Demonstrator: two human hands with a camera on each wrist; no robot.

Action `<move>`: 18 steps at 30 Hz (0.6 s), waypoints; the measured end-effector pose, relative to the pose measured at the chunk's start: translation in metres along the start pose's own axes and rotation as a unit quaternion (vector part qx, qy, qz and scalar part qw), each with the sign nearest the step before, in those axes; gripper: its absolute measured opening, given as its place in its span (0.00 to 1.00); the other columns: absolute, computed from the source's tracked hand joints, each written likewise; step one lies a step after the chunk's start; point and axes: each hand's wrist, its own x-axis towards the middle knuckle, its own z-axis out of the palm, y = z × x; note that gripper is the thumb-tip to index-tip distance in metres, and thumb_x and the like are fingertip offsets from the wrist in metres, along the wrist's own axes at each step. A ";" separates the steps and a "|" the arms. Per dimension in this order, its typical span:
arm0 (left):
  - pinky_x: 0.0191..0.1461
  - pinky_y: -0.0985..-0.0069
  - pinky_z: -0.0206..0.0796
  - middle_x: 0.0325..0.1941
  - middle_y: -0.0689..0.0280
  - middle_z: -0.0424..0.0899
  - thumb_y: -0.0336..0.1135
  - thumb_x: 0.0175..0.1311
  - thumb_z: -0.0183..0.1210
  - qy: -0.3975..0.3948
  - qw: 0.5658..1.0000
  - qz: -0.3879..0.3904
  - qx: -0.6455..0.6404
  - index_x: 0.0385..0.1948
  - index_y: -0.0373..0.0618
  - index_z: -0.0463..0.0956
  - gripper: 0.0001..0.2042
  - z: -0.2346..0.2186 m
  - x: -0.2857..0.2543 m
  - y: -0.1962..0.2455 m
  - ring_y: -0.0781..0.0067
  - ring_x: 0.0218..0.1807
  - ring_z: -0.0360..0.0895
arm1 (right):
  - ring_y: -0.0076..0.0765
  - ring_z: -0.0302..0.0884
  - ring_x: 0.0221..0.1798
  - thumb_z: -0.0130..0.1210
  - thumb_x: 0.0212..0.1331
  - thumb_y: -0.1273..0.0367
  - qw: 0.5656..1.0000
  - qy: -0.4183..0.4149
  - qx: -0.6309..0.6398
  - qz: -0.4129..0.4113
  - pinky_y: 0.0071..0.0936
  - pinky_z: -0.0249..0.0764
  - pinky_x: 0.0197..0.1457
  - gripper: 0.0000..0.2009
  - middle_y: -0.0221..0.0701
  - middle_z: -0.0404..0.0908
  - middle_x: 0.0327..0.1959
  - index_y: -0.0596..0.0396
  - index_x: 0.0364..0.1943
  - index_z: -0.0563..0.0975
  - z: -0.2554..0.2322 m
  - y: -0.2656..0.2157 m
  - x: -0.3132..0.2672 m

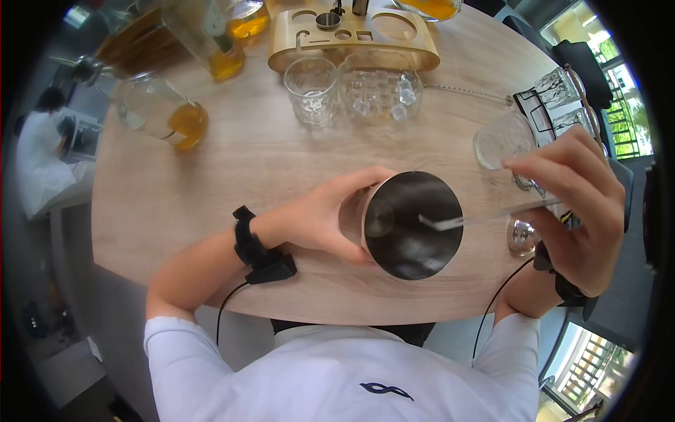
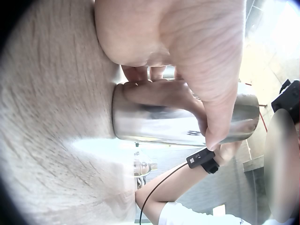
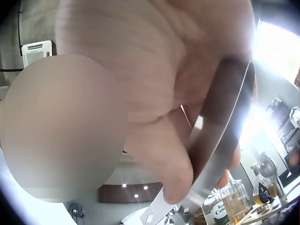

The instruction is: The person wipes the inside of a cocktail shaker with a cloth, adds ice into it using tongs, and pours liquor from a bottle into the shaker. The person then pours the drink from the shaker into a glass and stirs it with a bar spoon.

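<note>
My left hand (image 1: 316, 214) grips a tall metal shaker tin (image 1: 415, 235), its thumb and fingers wrapped around the side. The tin stands upright on the table, its open mouth facing the head camera. In the left wrist view the tin's polished side (image 2: 154, 122) shows between the fingers and the table. My right hand (image 1: 583, 204), raised to the right of the tin, holds metal ice tongs (image 1: 492, 212). The tips of the tongs overlap the tin's mouth in the head view. A bent metal band of the tongs (image 3: 225, 122) shows within the right hand in the right wrist view.
Behind the tin stand a glass tumbler (image 1: 311, 95) and a glass bowl (image 1: 346, 88) with ice cubes. Farther back is a wooden bar-tool stand (image 1: 351, 49). Bottles (image 1: 165, 116) stand at the left. At the right are a textured glass (image 1: 500, 144) and a metal jigger (image 1: 522, 235).
</note>
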 end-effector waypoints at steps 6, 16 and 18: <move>0.73 0.66 0.62 0.63 0.63 0.78 0.34 0.41 0.80 0.006 1.000 0.003 0.003 0.68 0.42 0.67 0.45 0.001 0.000 0.002 0.68 0.67 0.73 | 0.43 0.79 0.41 0.68 0.48 0.76 0.988 0.089 -0.089 0.091 0.36 0.74 0.46 0.16 0.37 0.82 0.37 0.62 0.45 0.83 0.043 0.029 0.017; 0.73 0.66 0.62 0.65 0.62 0.77 0.35 0.40 0.80 0.017 1.000 -0.012 0.015 0.69 0.42 0.67 0.47 0.001 -0.002 0.001 0.67 0.68 0.73 | 0.40 0.77 0.46 0.64 0.53 0.73 0.952 0.055 -0.259 0.153 0.37 0.73 0.51 0.04 0.29 0.79 0.35 0.55 0.32 0.80 0.104 0.046 0.034; 0.73 0.66 0.62 0.65 0.62 0.77 0.35 0.40 0.81 0.013 1.000 -0.012 0.017 0.69 0.42 0.67 0.47 0.000 -0.001 0.001 0.67 0.68 0.73 | 0.39 0.77 0.45 0.62 0.52 0.74 0.949 0.050 -0.270 0.152 0.37 0.73 0.50 0.03 0.29 0.79 0.35 0.55 0.30 0.80 0.109 0.047 0.035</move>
